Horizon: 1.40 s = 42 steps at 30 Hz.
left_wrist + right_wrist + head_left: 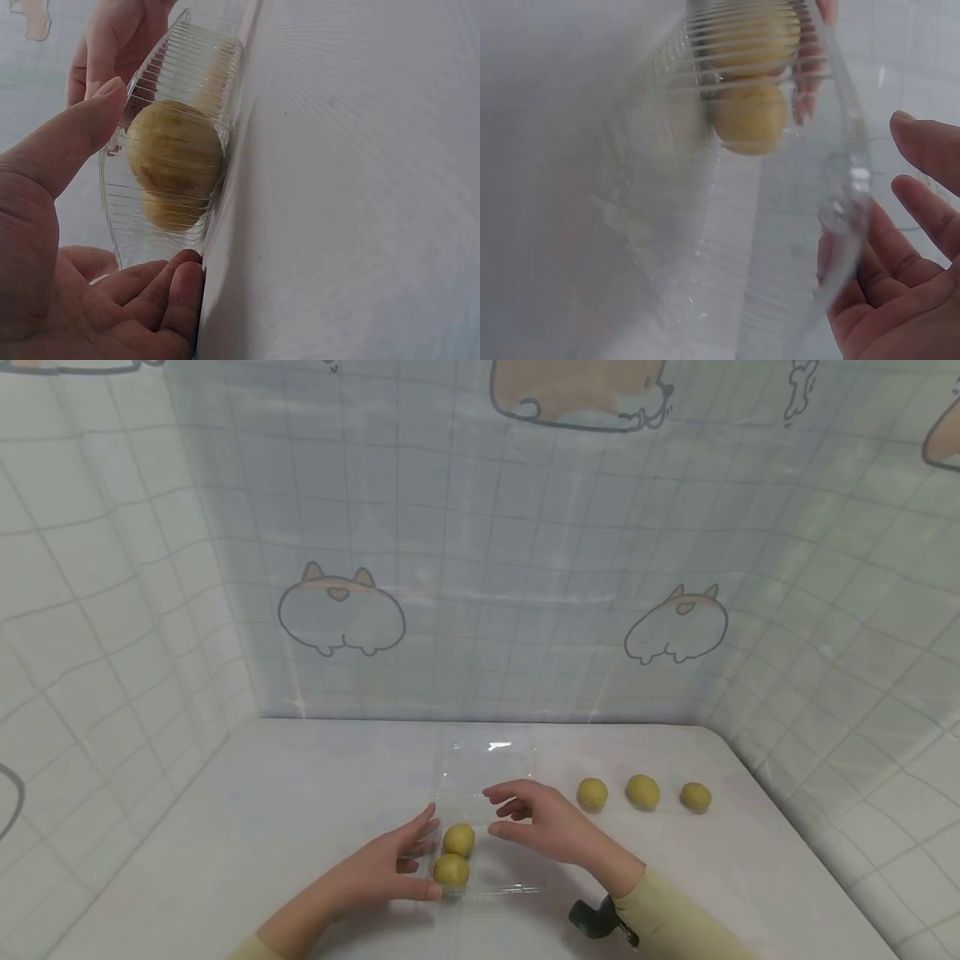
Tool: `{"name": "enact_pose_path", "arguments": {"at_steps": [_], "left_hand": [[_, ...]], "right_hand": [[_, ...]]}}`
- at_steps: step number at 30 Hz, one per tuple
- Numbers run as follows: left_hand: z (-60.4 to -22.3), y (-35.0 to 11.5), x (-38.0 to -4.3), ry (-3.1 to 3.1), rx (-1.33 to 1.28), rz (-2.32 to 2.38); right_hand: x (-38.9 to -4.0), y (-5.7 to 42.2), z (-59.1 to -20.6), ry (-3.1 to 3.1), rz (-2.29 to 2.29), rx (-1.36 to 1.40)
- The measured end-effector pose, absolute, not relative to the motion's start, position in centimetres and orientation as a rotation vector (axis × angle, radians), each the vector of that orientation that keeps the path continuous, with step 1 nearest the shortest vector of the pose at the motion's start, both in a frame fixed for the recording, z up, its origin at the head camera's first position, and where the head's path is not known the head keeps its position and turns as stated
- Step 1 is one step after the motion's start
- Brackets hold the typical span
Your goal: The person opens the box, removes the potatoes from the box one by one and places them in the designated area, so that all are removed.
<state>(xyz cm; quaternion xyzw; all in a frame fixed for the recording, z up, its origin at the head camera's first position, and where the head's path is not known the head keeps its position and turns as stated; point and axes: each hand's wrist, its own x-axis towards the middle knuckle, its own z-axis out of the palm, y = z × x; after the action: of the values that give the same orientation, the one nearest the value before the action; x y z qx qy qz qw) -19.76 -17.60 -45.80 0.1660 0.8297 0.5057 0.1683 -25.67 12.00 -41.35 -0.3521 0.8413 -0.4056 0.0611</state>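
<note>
A clear plastic clamshell box (504, 867) lies on the table with its lid (480, 764) folded back, away from me. Two round yellow fruits (458, 841) sit one behind the other along the box's left side; their exact kind is unclear. My left hand (382, 868) is at that side, fingers spread and thumb by the near corner. In the left wrist view, its thumb (90, 124) lies at the ribbed rim. Over the right part of the box hovers my right hand (547, 822), fingers loosely bent, nothing in its grasp.
To the right of the box, a loose row holds three more yellow fruits: one nearest the box (592, 794), a middle one (642, 792) and a far one (696, 797). Patterned curtains (480, 568) enclose the white table (300, 793) at the back and sides.
</note>
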Motion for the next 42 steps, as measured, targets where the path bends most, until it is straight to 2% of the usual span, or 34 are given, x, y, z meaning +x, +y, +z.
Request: {"name": "enact_pose_path", "arguments": {"at_steps": [42], "left_hand": [[-45.8, -17.8, -19.6, 2.337, 0.511, 1.453]], "right_hand": [[-25.9, 7.3, -43.7, 2.592, -0.714, -1.346]]}}
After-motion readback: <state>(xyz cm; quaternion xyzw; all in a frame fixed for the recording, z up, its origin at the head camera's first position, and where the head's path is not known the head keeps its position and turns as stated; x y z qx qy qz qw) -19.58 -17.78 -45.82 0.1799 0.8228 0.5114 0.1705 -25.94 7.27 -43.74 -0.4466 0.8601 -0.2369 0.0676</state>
